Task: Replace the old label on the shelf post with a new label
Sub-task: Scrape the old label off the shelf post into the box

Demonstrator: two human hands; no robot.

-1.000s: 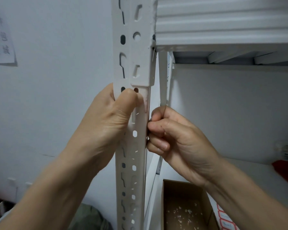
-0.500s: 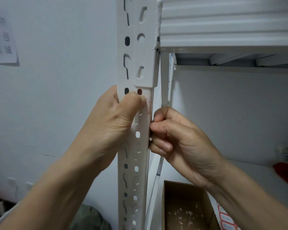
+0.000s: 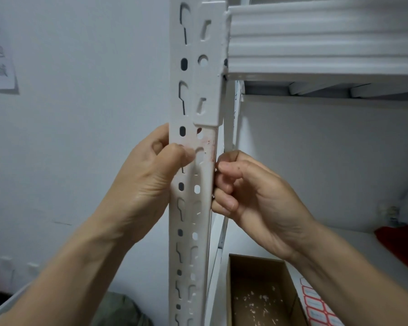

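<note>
We judge ourselves to be in the stripping step. The old label (image 3: 207, 147) shows only as a reddish smear on the shelf post (image 3: 191, 220), just above the thumb of our left grip (image 3: 149, 182) and a little up from the knuckles of our right grip (image 3: 257, 203). The left grip is clasped round the post, thumb across its front face, steadying it. The right grip is curled tight with its fingertips (image 3: 222, 167) against the post's right edge. Whether they pinch a shred of label or only scrape with the nails, we cannot tell. The next move, as we read it, calls for picking the last residue clean with short nail strokes while the left grip keeps the post from shaking, then reaching down for a fresh sticker. Below the right grip stands an open cardboard box (image 3: 257, 260) holding small white scraps (image 3: 257, 300), probably peeled label bits. Just beside the box, under the right forearm, lies a sheet of new labels (image 3: 316, 307) with red borders.
</note>
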